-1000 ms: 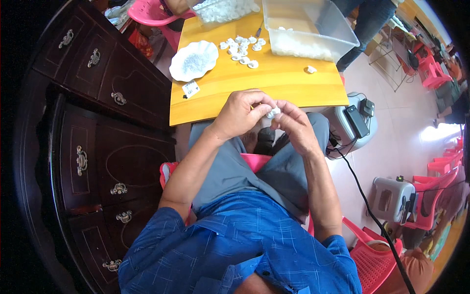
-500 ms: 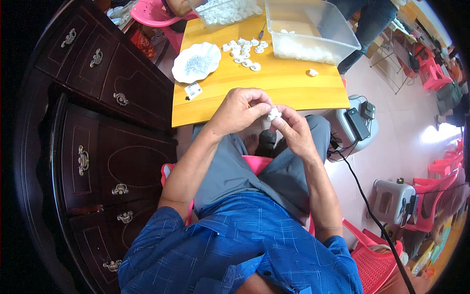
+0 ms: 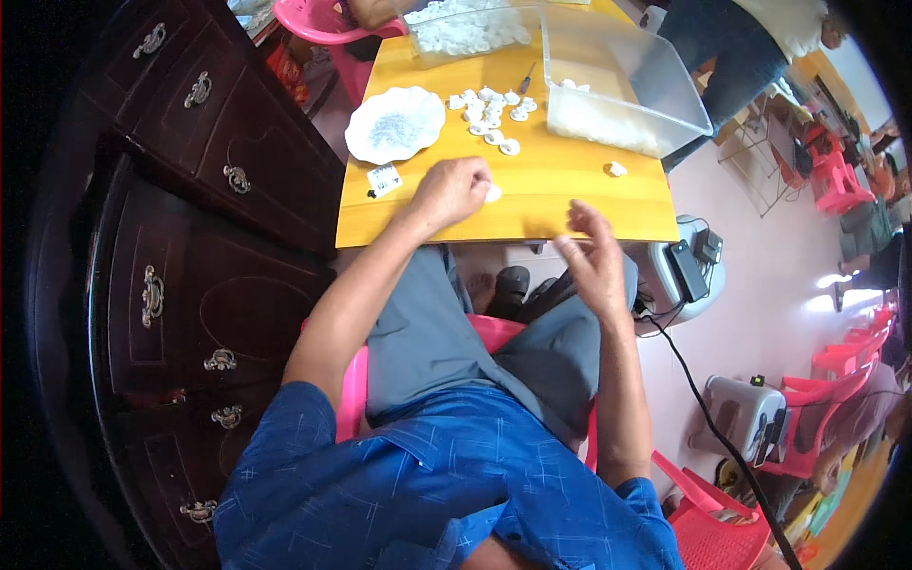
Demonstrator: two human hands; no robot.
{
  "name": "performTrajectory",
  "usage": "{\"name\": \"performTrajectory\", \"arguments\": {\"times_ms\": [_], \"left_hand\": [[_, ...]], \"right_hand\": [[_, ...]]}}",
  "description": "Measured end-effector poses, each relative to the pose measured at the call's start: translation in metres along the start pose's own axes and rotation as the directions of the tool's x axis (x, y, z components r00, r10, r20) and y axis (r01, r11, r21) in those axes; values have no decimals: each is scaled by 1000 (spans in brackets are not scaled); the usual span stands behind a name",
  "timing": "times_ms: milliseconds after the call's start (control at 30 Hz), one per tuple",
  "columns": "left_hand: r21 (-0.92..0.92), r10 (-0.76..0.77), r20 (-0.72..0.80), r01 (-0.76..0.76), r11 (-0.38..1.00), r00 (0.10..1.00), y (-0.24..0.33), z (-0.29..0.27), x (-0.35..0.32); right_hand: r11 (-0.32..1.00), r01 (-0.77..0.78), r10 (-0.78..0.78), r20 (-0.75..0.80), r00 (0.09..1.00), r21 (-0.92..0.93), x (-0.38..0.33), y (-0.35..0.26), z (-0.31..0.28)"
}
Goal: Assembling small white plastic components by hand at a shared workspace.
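My left hand (image 3: 454, 192) rests over the near part of the yellow wooden table (image 3: 560, 204), fingers curled around a small white piece (image 3: 492, 193). My right hand (image 3: 594, 258) hovers just off the table's front edge, fingers spread and holding nothing. A cluster of small white pieces (image 3: 492, 114) lies further up the table. One lone white piece (image 3: 617, 169) sits to the right. A white scalloped plate (image 3: 394, 124) with tiny grey bits is at the left.
A clear plastic tub (image 3: 622, 81) of white pieces stands at the table's far right, another tray (image 3: 470, 28) behind. A dark wooden cabinet (image 3: 190, 228) fills the left. A grey machine (image 3: 693, 271) with a cable, red chairs and another person (image 3: 741, 47) are to the right.
My hands were together over my lap working one white piece. They have parted: the left has gone forward onto the table with the piece, the right has come away open.
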State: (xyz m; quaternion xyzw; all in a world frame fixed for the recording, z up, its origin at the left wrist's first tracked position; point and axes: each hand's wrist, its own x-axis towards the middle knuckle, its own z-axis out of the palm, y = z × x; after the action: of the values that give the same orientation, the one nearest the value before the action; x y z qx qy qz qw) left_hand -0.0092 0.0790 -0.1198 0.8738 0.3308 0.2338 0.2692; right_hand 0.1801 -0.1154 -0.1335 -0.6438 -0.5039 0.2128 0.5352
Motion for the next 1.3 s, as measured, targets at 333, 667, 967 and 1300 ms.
{"name": "performTrajectory", "arguments": {"times_ms": [333, 667, 967, 1300], "left_hand": [[162, -79, -287, 130, 978, 955, -50, 13, 55], [255, -48, -362, 149, 955, 931, -71, -68, -10], [349, -72, -228, 151, 925, 971, -114, -82, 27], [490, -278, -190, 336, 805, 942, -124, -67, 54]], "right_hand": [[730, 83, -221, -120, 968, -678, 96, 68, -33], [638, 61, -217, -103, 971, -767, 109, 74, -37], [965, -73, 43, -123, 991, -251, 72, 36, -14], [958, -202, 167, 174, 971, 206, 1, -3, 25]]}}
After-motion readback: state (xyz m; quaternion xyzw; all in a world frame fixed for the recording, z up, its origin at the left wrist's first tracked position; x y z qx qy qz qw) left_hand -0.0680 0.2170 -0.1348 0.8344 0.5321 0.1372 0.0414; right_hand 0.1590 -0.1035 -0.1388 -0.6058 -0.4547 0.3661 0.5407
